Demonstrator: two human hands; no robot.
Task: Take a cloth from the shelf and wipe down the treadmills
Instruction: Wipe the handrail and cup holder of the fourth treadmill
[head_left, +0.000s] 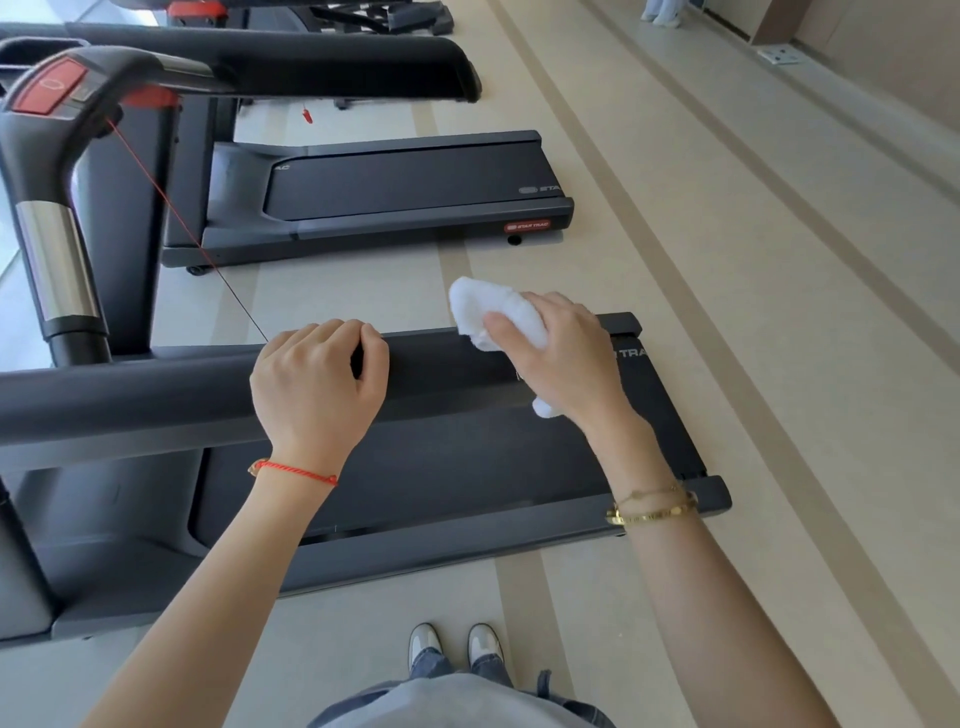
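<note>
The cloth (493, 312) is already off the shelf: the right hand (561, 358) grips it bunched, on the near treadmill's handrail (156, 395). The left hand (317, 384) curls over that rail, steadying. Wiping looks only begun; the second treadmill (415, 187) beyond probably remains untouched, though cleanliness can't be judged.

The near treadmill (467, 551) is cut off at the left edge, its belt lettering partly covered by the right hand (566, 358) and the cloth (493, 312).
</note>
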